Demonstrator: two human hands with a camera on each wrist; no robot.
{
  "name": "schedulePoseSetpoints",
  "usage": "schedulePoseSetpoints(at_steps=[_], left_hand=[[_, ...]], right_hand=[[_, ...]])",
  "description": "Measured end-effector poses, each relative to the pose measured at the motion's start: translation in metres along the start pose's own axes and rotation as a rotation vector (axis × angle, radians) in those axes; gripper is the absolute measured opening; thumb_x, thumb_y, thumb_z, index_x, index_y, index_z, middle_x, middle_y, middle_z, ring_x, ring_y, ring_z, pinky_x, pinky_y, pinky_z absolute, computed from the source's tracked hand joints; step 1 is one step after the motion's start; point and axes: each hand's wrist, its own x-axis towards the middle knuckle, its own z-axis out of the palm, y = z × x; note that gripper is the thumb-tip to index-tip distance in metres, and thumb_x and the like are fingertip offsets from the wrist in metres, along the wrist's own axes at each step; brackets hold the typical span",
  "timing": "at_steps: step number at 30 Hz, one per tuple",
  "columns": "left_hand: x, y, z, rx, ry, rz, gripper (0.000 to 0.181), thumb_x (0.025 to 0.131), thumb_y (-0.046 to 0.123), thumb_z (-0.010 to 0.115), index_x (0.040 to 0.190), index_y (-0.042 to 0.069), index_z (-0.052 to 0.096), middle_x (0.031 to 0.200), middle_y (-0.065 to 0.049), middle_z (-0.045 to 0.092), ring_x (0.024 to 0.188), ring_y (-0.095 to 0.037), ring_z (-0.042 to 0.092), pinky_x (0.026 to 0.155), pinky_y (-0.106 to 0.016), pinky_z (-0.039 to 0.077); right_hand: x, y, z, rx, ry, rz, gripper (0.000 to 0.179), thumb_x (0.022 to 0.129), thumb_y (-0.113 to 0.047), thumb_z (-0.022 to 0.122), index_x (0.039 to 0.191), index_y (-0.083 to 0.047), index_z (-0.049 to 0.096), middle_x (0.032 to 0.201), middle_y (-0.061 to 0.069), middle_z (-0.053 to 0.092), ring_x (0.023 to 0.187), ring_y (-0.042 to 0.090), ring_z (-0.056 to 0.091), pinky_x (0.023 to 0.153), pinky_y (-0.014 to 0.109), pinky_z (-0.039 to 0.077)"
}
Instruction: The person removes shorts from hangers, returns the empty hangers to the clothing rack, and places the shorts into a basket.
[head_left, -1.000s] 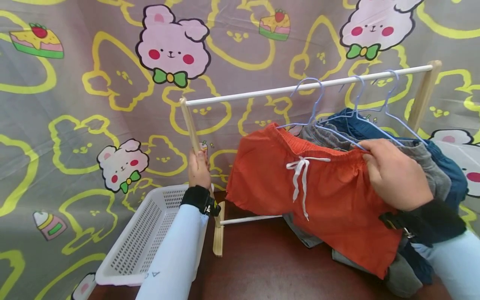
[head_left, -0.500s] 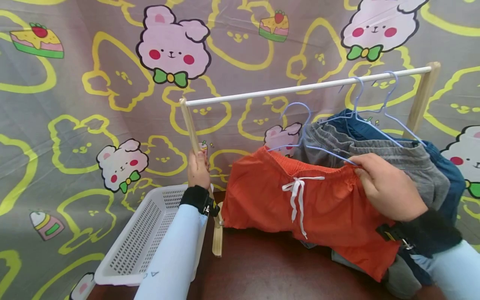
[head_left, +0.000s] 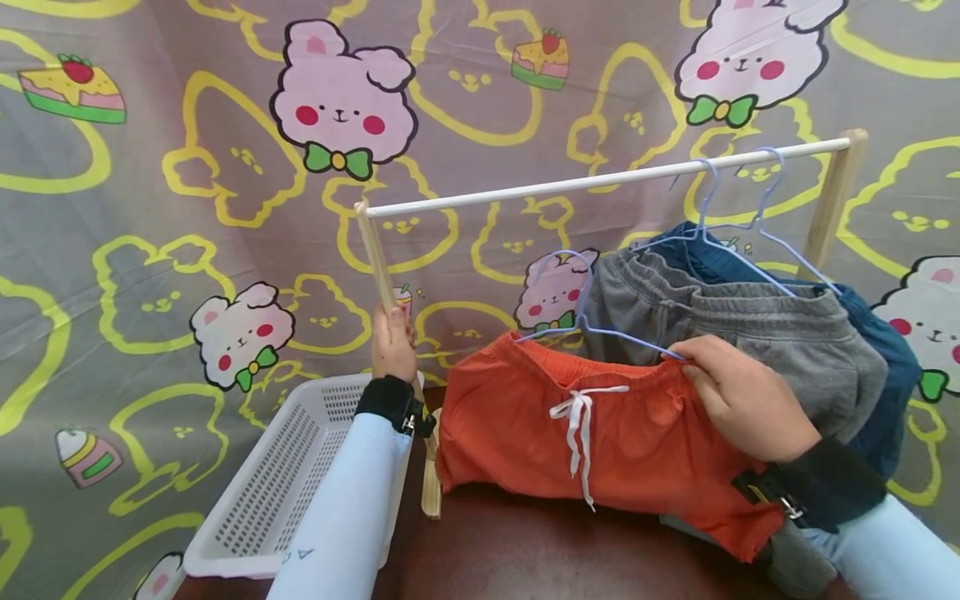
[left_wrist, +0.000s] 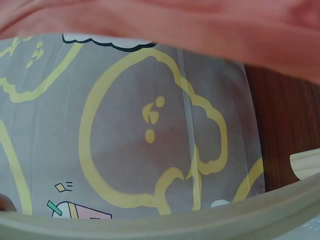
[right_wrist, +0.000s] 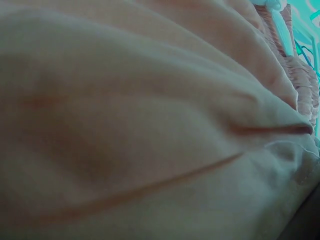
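Orange shorts with a white drawstring hang from a purple wire hanger. My right hand pinches the hanger's right end together with the waistband. The hanger's hook is below the white rail, off it. My left hand grips the rack's left wooden post. In the left wrist view, the post crosses the bottom and blurred orange cloth fills the top. Folds of the shorts, looking washed out, fill most of the right wrist view.
Grey shorts and blue shorts hang on purple hangers at the rail's right, beside the right wooden post. A white perforated basket stands left on the dark red table. A cartoon-patterned curtain hangs behind.
My right hand has lowered the orange shorts and their hanger and brought them slightly left, so the hook has come off the rail. My left hand has stayed on the post.
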Motion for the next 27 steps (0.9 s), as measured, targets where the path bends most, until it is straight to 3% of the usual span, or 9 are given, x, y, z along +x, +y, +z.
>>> schedulePoseSetpoints(at_steps=[9,13,20,27], left_hand=[[-0.001,0.002,0.001,-0.001,0.001,-0.01,0.03,0.112,0.032,0.029,0.12,0.008,0.044,0.08,-0.005,0.04,0.064,-0.014,0.041,0.06,-0.025,0.038],[-0.002,0.003,0.0,0.018,-0.003,-0.015,0.033,0.112,0.035,0.029,0.121,0.007,0.044,0.081,-0.006,0.04,0.066,-0.017,0.042,0.062,-0.026,0.039],[-0.001,0.002,-0.001,0.026,0.008,-0.007,0.042,0.111,0.037,0.03,0.123,-0.001,0.044,0.082,-0.005,0.042,0.071,-0.036,0.045,0.062,-0.026,0.041],[-0.002,0.004,-0.001,0.036,-0.008,-0.022,0.044,0.111,0.038,0.03,0.126,-0.001,0.043,0.084,-0.006,0.041,0.07,-0.025,0.044,0.064,-0.029,0.041]], right_hand=[[-0.005,0.002,0.011,0.004,-0.027,-0.017,0.025,0.098,-0.003,0.062,0.121,-0.011,0.064,0.112,0.006,0.065,0.096,0.025,0.062,0.082,0.055,0.053],[-0.008,0.003,0.017,0.012,-0.033,-0.028,0.025,0.098,-0.003,0.062,0.121,-0.013,0.064,0.111,0.003,0.066,0.097,0.023,0.062,0.083,0.054,0.053],[-0.01,0.0,0.022,0.062,-0.104,0.02,0.025,0.1,-0.006,0.059,0.123,-0.014,0.064,0.113,0.003,0.065,0.098,0.023,0.061,0.086,0.055,0.053],[-0.013,0.0,0.028,0.061,-0.109,0.005,0.024,0.1,-0.006,0.06,0.12,-0.018,0.065,0.11,-0.001,0.065,0.095,0.02,0.061,0.084,0.052,0.053]])
